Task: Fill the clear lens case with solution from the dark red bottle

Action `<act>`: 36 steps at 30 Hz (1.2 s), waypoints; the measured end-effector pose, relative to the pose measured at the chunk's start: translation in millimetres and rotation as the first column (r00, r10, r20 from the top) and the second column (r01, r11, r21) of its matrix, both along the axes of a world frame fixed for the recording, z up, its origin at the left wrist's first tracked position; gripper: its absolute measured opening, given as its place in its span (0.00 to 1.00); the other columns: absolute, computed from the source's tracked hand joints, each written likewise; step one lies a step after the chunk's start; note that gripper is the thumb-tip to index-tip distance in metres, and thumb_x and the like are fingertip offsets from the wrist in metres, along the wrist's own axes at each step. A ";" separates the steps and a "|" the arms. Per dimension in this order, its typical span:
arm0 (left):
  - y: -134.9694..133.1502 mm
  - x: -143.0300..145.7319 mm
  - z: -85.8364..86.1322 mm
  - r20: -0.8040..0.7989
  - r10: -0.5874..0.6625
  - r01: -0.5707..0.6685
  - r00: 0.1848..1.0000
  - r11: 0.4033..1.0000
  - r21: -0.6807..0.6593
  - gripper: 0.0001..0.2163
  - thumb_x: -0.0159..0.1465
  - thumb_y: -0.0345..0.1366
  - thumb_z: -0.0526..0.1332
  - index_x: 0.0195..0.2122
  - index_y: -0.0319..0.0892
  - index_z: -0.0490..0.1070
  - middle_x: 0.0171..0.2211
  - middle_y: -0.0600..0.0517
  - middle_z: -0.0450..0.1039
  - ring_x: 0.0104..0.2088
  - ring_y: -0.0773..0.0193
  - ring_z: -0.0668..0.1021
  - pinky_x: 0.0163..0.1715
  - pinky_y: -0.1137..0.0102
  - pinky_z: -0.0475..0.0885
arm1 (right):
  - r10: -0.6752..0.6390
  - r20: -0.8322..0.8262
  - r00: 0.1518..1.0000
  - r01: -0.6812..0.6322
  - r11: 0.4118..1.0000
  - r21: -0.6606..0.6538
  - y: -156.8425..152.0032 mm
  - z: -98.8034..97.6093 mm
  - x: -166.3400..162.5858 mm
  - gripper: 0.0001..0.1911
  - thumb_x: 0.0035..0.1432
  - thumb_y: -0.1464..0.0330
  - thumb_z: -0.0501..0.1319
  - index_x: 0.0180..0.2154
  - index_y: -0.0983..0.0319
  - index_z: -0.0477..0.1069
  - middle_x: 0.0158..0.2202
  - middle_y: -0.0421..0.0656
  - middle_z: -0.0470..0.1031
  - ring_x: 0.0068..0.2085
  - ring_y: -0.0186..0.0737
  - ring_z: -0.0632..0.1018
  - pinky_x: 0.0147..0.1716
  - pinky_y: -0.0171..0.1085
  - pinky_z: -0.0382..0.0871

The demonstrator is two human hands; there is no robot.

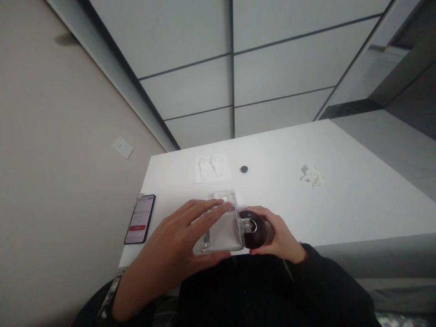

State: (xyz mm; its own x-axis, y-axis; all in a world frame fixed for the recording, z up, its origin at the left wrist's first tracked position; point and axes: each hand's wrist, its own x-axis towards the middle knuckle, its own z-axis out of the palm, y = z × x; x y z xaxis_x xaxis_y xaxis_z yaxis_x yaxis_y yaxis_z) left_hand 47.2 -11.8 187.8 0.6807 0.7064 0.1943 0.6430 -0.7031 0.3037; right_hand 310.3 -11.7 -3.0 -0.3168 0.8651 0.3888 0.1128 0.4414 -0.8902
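Black clothing (245, 290) fills the bottom of the frame, sleeves reaching up to the white table (279, 186). From where I stand, the left hand (177, 238) is spread around a clear bottle (225, 236) at lower centre, fingers over the top and thumb along the lower edge, presumably to steady its tilt. Its threaded neck meets the top of a dark bottle (260, 236), which the right hand (281, 236) cups from the right, seemingly so the two openings stay lined up.

Farther up, a small dark cap (244, 169) sits apart, perhaps out of elbow's way. White pieces (213, 165) lie on a tissue (223, 171), maybe for cleanliness; a crumpled tissue (313, 176) lies right of centre. At left, a phone (138, 227) lies face up, its screen readable at a glance.
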 end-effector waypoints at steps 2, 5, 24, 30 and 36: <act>0.0 0.0 -0.3 0.004 0.003 -0.003 1.000 1.000 -0.001 0.32 0.64 0.34 0.73 0.68 0.45 0.64 0.62 0.44 0.76 0.59 0.52 0.80 0.59 0.56 0.79 | 0.006 -0.002 1.000 -0.006 1.000 -0.005 -0.1 0.5 0.2 0.46 0.46 0.46 0.79 0.61 0.55 0.70 0.56 0.52 0.80 0.56 0.59 0.82 0.56 0.54 0.77; -0.4 -0.3 -0.8 0.002 0.018 -0.018 1.000 1.000 0.001 0.32 0.64 0.34 0.73 0.68 0.46 0.65 0.61 0.44 0.76 0.59 0.51 0.80 0.60 0.56 0.79 | 0.009 0.001 1.000 -0.009 1.000 -0.028 -0.2 0.7 0.5 0.45 0.45 0.47 0.79 0.61 0.55 0.70 0.56 0.52 0.80 0.56 0.59 0.82 0.57 0.55 0.77; -0.5 0.2 0.7 -0.021 0.031 -0.031 0.999 1.000 -0.003 0.34 0.61 0.35 0.76 0.68 0.47 0.66 0.59 0.44 0.76 0.57 0.50 0.81 0.57 0.56 0.81 | -0.010 0.003 1.000 0.010 1.000 0.002 -0.5 -2.7 0.4 0.46 0.44 0.46 0.80 0.60 0.55 0.70 0.56 0.52 0.81 0.56 0.60 0.83 0.55 0.56 0.78; -0.5 1.5 2.9 -0.039 0.027 -0.028 0.999 1.000 -0.006 0.37 0.58 0.33 0.78 0.67 0.46 0.66 0.60 0.44 0.76 0.57 0.50 0.81 0.57 0.56 0.81 | -0.003 0.001 1.000 0.003 1.000 0.004 -0.8 -3.3 1.1 0.45 0.46 0.47 0.79 0.61 0.55 0.69 0.57 0.52 0.80 0.56 0.59 0.82 0.56 0.54 0.78; -0.3 2.0 5.2 -0.046 0.020 -0.020 0.999 1.000 -0.005 0.36 0.59 0.33 0.77 0.67 0.46 0.66 0.59 0.43 0.76 0.57 0.49 0.81 0.56 0.56 0.82 | -0.008 -0.004 1.000 0.008 1.000 0.028 -0.7 -1.7 0.4 0.45 0.47 0.46 0.78 0.61 0.54 0.69 0.56 0.51 0.81 0.55 0.58 0.83 0.55 0.53 0.79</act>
